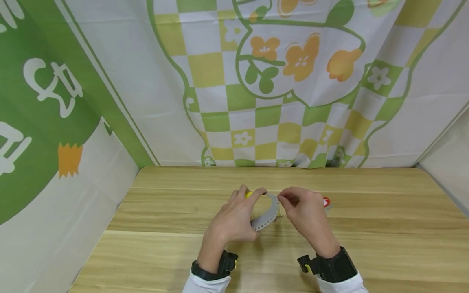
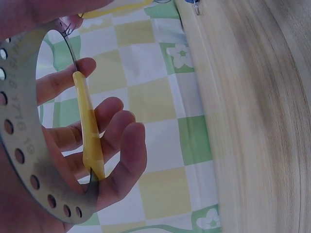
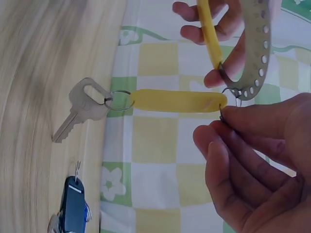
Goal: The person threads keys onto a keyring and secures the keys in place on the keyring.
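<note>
My left hand (image 1: pixel 234 221) grips a curved grey metal plate (image 1: pixel 269 215) with a row of numbered holes and a yellow handle (image 2: pixel 87 121). The left fingers curl behind the handle in the left wrist view. At the plate's end, my right hand (image 1: pixel 307 213) pinches a small wire hook (image 3: pixel 222 115) between thumb and fingertip. A yellow key tag (image 3: pixel 175 101) hangs there, close to the last holes. From the tag's other end a silver key (image 3: pixel 86 104) hangs on a split ring. Whether the wire passes through a hole is too small to tell.
On the wooden table (image 1: pixel 165 252), a red and white tag (image 1: pixel 326 202) lies beyond my right hand. A dark tag (image 3: pixel 73 204) with metal rings shows in the right wrist view. A patterned curtain (image 1: pixel 242 110) hangs along the back edge.
</note>
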Available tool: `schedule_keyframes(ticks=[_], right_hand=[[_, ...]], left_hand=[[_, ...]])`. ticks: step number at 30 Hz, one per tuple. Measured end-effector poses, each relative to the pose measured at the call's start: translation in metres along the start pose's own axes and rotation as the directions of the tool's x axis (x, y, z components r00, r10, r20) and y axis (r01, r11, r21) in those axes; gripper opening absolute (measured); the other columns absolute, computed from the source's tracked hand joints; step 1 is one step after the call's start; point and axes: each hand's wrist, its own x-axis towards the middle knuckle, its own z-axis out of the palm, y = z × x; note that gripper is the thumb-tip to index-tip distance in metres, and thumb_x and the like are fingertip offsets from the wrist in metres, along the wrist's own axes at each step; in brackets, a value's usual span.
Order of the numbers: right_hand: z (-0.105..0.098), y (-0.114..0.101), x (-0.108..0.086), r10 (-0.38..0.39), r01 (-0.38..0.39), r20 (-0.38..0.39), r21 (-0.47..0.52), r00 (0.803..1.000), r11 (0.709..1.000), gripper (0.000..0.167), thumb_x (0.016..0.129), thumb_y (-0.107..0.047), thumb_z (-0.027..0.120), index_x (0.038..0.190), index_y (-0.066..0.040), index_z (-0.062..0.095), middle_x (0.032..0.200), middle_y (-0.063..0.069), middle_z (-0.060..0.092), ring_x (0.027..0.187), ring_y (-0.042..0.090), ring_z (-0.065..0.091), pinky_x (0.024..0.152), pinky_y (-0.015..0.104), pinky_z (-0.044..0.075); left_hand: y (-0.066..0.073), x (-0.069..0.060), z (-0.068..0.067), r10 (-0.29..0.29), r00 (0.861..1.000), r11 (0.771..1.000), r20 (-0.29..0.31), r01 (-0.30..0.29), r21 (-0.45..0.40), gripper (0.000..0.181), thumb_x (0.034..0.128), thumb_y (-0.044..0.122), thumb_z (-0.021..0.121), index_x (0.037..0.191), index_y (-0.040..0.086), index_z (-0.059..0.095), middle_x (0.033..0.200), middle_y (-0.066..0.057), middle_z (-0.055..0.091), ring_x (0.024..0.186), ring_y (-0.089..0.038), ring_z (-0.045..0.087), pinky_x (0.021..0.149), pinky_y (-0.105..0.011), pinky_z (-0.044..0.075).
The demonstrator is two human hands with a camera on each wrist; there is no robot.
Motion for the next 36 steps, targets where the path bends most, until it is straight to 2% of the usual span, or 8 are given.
schedule_keyframes(ticks=[3,8,16,20,24,28,31,36], right_hand=[[-0.0006,-0.0006,0.0001,-0.011,0.011,-0.011,-0.003,1.0,1.0,0.01,0.083,0.001,0.081,0.088,-0.007,0.078,0.078,0.002,0.073,0.065,0.008,0.066,0.059,0.029,0.053],[-0.001,0.0012,-0.0003,-0.104,0.102,-0.024,-0.049,0.994,0.994,0.013,0.08,0.004,0.082,0.085,-0.007,0.079,0.077,0.002,0.071,0.063,0.008,0.063,0.056,0.027,0.051],[-0.0003,0.0058,-0.0006,-0.256,0.255,0.009,-0.124,0.967,0.959,0.017,0.077,0.008,0.082,0.086,-0.005,0.077,0.079,0.003,0.069,0.067,0.013,0.066,0.058,0.028,0.052],[-0.0005,0.0054,-0.0002,-0.222,0.221,0.004,-0.102,0.975,0.97,0.014,0.08,0.005,0.082,0.088,-0.005,0.077,0.079,0.002,0.069,0.066,0.011,0.065,0.057,0.028,0.052],[-0.0004,0.0027,-0.0005,-0.114,0.113,-0.008,-0.066,0.993,0.991,0.01,0.082,0.0,0.082,0.089,-0.006,0.077,0.078,0.002,0.071,0.065,0.009,0.065,0.057,0.027,0.052],[0.0001,-0.0002,-0.0004,-0.029,0.028,-0.016,-0.036,0.999,0.999,0.008,0.083,0.0,0.081,0.089,-0.006,0.078,0.078,0.003,0.073,0.065,0.008,0.067,0.058,0.028,0.053],[-0.0001,-0.0006,-0.0005,-0.044,0.043,-0.03,-0.038,0.999,0.998,0.01,0.082,0.003,0.081,0.088,-0.005,0.078,0.077,0.004,0.073,0.064,0.009,0.067,0.057,0.028,0.053],[-0.0011,0.0019,-0.0008,-0.144,0.141,-0.032,-0.078,0.989,0.987,0.014,0.078,0.006,0.082,0.085,-0.006,0.079,0.076,0.004,0.071,0.062,0.009,0.065,0.055,0.027,0.051]], left_hand=[[0.0003,0.0003,0.0003,-0.002,1.0,1.0,-0.003,0.002,0.0,0.103,0.0572,0.013,0.089,0.149,0.027,0.045,0.126,-0.014,0.049,0.1,-0.026,0.05,0.057,-0.031,0.044],[0.0007,0.0001,0.0004,0.006,1.0,1.0,0.0,-0.006,0.009,0.103,0.0565,0.012,0.089,0.148,0.028,0.046,0.123,-0.013,0.05,0.097,-0.024,0.05,0.056,-0.031,0.044],[0.0005,-0.0006,0.0003,0.004,1.0,1.0,0.016,-0.005,0.024,0.102,0.0572,0.016,0.091,0.148,0.029,0.047,0.118,-0.01,0.05,0.094,-0.022,0.049,0.058,-0.031,0.044],[0.0004,-0.0005,0.0001,0.002,1.0,1.0,0.016,-0.002,0.016,0.102,0.0578,0.014,0.09,0.149,0.029,0.045,0.122,-0.012,0.05,0.095,-0.023,0.049,0.057,-0.032,0.045],[0.0007,-0.0003,-0.0004,-0.003,1.0,1.0,0.013,0.003,0.005,0.103,0.0584,0.015,0.089,0.15,0.029,0.044,0.126,-0.013,0.049,0.097,-0.024,0.049,0.057,-0.033,0.045],[0.001,0.0,-0.0002,-0.005,1.0,1.0,0.006,0.005,0.005,0.103,0.0583,0.017,0.09,0.15,0.027,0.044,0.126,-0.013,0.049,0.099,-0.025,0.05,0.058,-0.033,0.045],[0.0013,0.0,0.0002,0.0,1.0,1.0,0.001,0.0,0.009,0.103,0.0578,0.017,0.09,0.15,0.027,0.045,0.126,-0.013,0.049,0.1,-0.025,0.05,0.058,-0.033,0.045],[0.0018,-0.0002,-0.0001,0.011,1.0,1.0,0.009,-0.011,0.015,0.102,0.0586,0.015,0.089,0.149,0.029,0.046,0.124,-0.012,0.05,0.097,-0.023,0.05,0.057,-0.031,0.045]])
